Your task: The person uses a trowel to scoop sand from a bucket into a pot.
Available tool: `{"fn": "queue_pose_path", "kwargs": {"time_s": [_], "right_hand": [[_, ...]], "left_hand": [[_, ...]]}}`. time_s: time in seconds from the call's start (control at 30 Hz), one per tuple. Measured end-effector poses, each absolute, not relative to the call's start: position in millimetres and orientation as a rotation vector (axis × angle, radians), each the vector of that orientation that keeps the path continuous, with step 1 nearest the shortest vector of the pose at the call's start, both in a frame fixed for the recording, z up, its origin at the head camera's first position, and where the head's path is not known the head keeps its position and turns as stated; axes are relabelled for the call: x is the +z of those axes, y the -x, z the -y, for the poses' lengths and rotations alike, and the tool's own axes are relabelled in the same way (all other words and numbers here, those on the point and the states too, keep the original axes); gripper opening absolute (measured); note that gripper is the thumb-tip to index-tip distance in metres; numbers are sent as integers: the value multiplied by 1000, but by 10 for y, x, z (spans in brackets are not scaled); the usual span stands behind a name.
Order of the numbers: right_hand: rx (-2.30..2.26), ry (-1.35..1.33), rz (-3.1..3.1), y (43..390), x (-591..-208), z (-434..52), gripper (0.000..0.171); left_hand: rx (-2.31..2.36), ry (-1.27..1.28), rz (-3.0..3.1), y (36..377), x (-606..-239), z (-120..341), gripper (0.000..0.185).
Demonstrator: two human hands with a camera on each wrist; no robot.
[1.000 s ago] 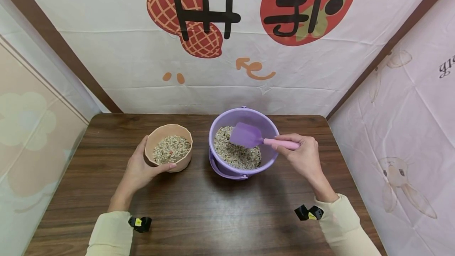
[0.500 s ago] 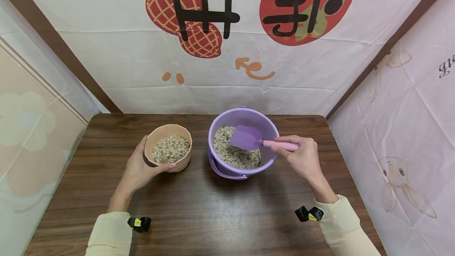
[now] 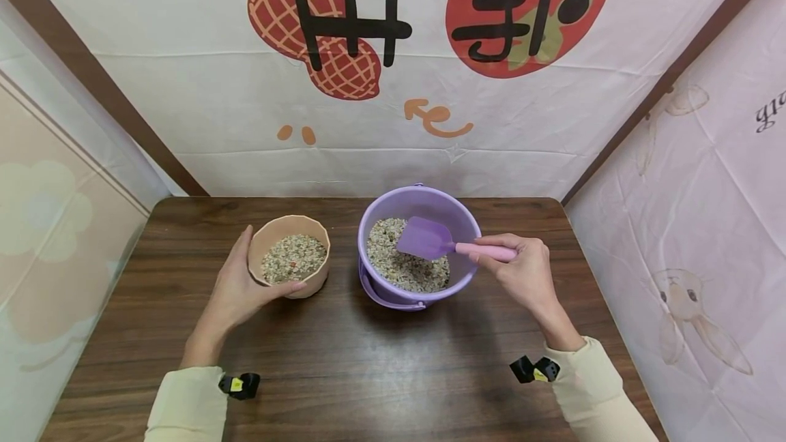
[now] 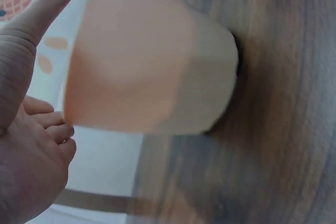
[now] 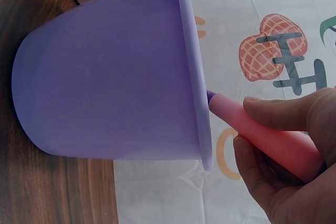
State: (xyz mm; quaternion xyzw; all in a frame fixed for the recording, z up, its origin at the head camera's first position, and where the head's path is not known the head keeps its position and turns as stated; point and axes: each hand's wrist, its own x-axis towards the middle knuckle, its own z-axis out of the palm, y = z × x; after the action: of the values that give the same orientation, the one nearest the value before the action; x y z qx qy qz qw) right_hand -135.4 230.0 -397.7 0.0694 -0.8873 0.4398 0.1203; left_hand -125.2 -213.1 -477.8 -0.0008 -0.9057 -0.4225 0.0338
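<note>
A peach bowl (image 3: 314,281) of mixed grain stands on the dark wooden table (image 3: 344,367), left of centre. My left hand (image 3: 242,286) cups its near side, thumb along the front rim; the left wrist view shows the bowl wall (image 4: 152,61) close up. A purple bucket (image 3: 457,212) holding the same grain (image 3: 399,273) stands to the right. My right hand (image 3: 522,271) grips the pink handle (image 3: 488,249) of a small purple scoop (image 3: 425,237), whose blade hangs over the grain inside the bucket. In the right wrist view, the bucket's outer wall (image 5: 110,87) and the handle (image 5: 262,132) show.
Printed cloth walls close in the table at the back (image 3: 393,87) and on the right (image 3: 706,224), and a pale panel (image 3: 55,237) stands on the left. The bucket's bail handle (image 3: 383,299) lies folded down at its front. Bare table stretches in front of both vessels.
The scoop blade has dipped slightly lower over the grain in the bucket. The left hand and bowl have hardly moved.
</note>
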Motion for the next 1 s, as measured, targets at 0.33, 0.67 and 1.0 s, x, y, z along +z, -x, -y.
{"fn": "queue_pose_path", "kwargs": {"time_s": [0.33, 0.67, 1.0], "right_hand": [[1275, -217, 2591, 1349, -3973, -2306, 23], [1280, -222, 2604, 1352, -3966, -2337, 24], [1228, -212, 2637, 1355, -3946, -2361, 25]], "left_hand": [[-1353, 169, 2707, 1267, -4532, 1816, 136], [-1448, 316, 2717, 1316, -4426, 1470, 134], [-1490, 425, 2752, 1371, -4388, 1140, 140]]}}
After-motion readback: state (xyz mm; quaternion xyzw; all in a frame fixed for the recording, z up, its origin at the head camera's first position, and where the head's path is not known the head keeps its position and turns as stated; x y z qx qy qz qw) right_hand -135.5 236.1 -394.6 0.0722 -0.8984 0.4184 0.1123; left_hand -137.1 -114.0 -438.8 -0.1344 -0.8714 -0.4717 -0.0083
